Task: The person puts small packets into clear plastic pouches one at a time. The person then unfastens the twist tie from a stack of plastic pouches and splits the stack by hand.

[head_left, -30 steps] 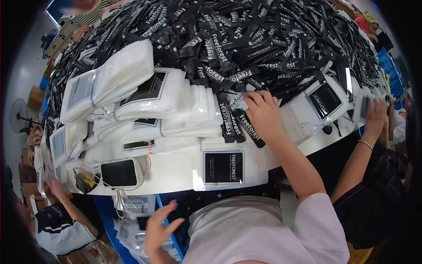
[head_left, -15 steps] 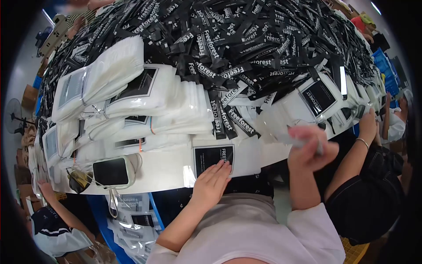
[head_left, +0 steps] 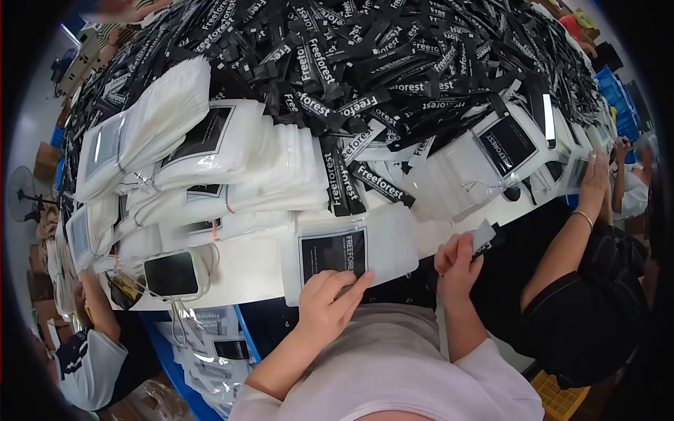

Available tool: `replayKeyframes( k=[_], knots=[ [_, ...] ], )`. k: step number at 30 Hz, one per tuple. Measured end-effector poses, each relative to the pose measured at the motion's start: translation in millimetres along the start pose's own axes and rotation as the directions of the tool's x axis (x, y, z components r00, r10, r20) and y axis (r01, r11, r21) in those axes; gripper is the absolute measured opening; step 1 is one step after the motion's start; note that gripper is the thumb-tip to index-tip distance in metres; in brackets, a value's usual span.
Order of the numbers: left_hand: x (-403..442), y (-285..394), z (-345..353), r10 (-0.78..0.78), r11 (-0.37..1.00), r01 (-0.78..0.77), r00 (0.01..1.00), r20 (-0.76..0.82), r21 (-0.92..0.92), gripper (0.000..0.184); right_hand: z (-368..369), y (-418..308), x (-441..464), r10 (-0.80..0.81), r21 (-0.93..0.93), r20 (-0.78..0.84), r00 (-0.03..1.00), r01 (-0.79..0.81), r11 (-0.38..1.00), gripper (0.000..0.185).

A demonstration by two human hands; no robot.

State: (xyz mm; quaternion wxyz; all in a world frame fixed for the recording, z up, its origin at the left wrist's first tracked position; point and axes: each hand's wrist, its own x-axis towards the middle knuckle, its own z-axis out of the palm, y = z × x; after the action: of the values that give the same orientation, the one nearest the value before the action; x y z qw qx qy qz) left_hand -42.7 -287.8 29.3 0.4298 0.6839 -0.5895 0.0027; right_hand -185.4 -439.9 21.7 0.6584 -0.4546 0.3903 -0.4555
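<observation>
A clear plastic bag with a black FREEFOREST label (head_left: 333, 254) lies at the table's near edge in front of me. My left hand (head_left: 326, 303) pinches its lower edge, fingertips over the label's bottom corner. To the right of the bag, past the table edge, my right hand (head_left: 458, 268) is closed on a small grey-and-black packet (head_left: 483, 237); part of a printed name shows on it. Long black Freeforest packets (head_left: 382, 184) lie just beyond the bag.
Stacked bundles of plastic bags (head_left: 232, 151) rise on the left, with another bundle (head_left: 509, 147) to the right. A heap of black packets (head_left: 393, 59) fills the back. Near the left edge sits a white device with a dark screen (head_left: 172, 274). A co-worker's arm (head_left: 572, 231) reaches in at right.
My right hand has come down and left with the packet. The left hand has gone from lying flat on the label to pinching the bag's lower edge. The bag has tilted slightly.
</observation>
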Motion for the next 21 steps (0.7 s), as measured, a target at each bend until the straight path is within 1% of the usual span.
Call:
replayKeyframes(
  k=[1, 3, 4, 7, 8, 11, 12, 15, 16, 19, 20, 21],
  knots=[
    [-0.5, -2.4, 3.7, 0.004, 1.000, -0.005, 0.998, 0.066, 0.024, 0.036, -3.1, -5.4, -2.9, 0.041, -0.097, 0.065, 0.997, -0.035, 0.995, 0.029],
    [-3.8, -10.4, 20.1, 0.011, 0.997, -0.025, 0.981, 0.192, 0.071, 0.036, -10.6, -2.8, -6.9, 0.077, -0.091, 0.122, 0.990, -0.066, 0.994, 0.031],
    [-3.4, -10.3, 24.3, 0.015, 1.000, -0.017, 0.983, 0.185, 0.011, 0.033, -13.3, -2.3, -6.7, 0.091, -0.089, 0.154, 0.984, -0.078, 0.993, 0.032],
    [-3.3, -4.4, 16.4, 0.010, 0.999, -0.008, 0.999, 0.039, -0.031, 0.031, -17.9, -14.5, -10.9, 0.157, 0.152, 0.158, 0.975, -0.181, 0.972, 0.036],
    [-3.5, -3.3, 11.8, 0.061, 0.998, -0.060, 0.997, -0.037, 0.035, 0.030, -20.1, -15.9, -13.5, 0.177, 0.157, 0.166, 0.970, -0.203, 0.966, 0.040],
    [3.0, 9.9, -1.6, 0.175, 0.975, -0.170, 0.984, -0.021, 0.143, 0.031, -8.3, -21.6, -25.8, 0.199, -0.111, 0.222, 0.955, -0.178, 0.978, 0.042],
    [1.5, 13.0, -1.3, 0.216, 0.961, -0.213, 0.976, 0.003, 0.175, 0.035, -12.1, -24.1, -29.0, 0.248, -0.175, 0.245, 0.937, -0.209, 0.962, 0.034],
    [-2.5, 18.6, -4.3, 0.216, 0.958, -0.248, 0.954, 0.208, 0.146, 0.036, 1.7, -23.9, -38.2, 0.188, -0.339, 0.342, 0.921, -0.066, 0.938, 0.021],
    [-3.9, 20.7, -6.2, 0.216, 0.953, -0.256, 0.949, 0.230, 0.162, 0.033, 9.0, -24.6, -39.6, 0.331, -0.411, 0.229, 0.915, -0.218, 0.885, 0.024],
    [-13.8, 17.6, -13.0, 0.218, 0.962, -0.252, 0.940, 0.263, 0.103, 0.050, 20.5, -24.1, -39.7, 0.188, -0.535, 0.397, 0.898, 0.060, 0.843, 0.032],
    [-13.8, 20.8, -13.9, 0.136, 0.982, -0.155, 0.977, 0.164, 0.110, 0.060, 12.9, -20.7, -42.4, 0.269, -0.574, 0.454, 0.849, 0.048, 0.818, 0.037],
    [-12.1, 26.0, -15.6, 0.052, 0.993, -0.058, 0.997, 0.064, 0.106, 0.070, 16.3, -22.9, -45.3, 0.286, -0.531, 0.533, 0.796, 0.051, 0.846, 0.038]
  ],
)
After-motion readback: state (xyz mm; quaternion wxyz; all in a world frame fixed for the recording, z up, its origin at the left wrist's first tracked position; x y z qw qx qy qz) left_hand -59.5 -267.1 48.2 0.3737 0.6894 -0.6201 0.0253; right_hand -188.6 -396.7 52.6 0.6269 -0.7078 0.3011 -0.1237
